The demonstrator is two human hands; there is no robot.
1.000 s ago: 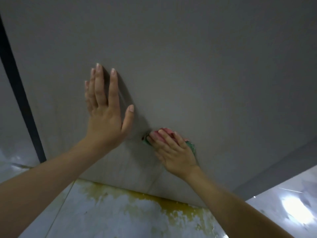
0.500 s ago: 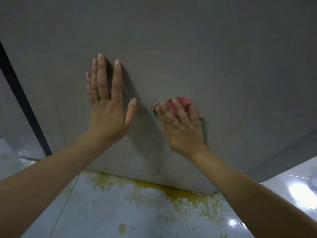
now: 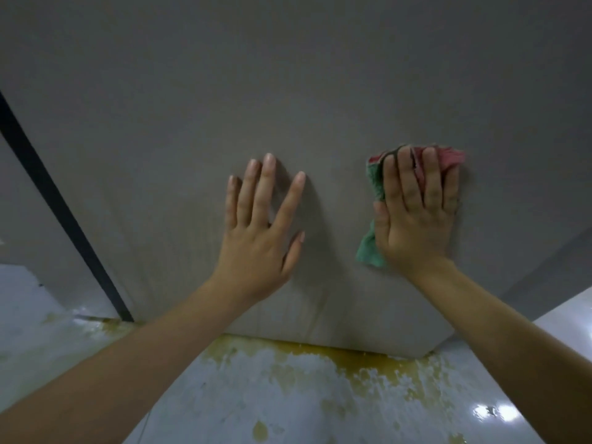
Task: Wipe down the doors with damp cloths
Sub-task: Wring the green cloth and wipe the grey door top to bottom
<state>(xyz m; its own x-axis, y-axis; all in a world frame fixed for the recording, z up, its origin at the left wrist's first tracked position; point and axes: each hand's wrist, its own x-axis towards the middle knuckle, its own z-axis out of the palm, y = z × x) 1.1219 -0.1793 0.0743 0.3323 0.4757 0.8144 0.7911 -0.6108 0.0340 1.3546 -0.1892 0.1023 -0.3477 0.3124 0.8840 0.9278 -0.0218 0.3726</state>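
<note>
A plain grey door [image 3: 320, 91] fills most of the view, seen from close up. My left hand [image 3: 259, 232] lies flat against it with straight, spread fingers. To its right, my right hand [image 3: 416, 216] presses a crumpled red and green cloth [image 3: 371, 248] onto the door with straight fingers. The cloth sticks out above my fingertips and below my palm on the left side; the rest is hidden under my hand.
A black vertical strip [image 3: 61, 213] runs along the door's left side. Below the door is a glossy pale floor [image 3: 256, 405] with yellow-brown stains along the door's lower edge. A light reflection [image 3: 493, 413] glares at the lower right.
My right hand has slid the cloth upward and to the right across the door. My left hand stays flat on the door. The view has shifted, so both hands sit further right.
</note>
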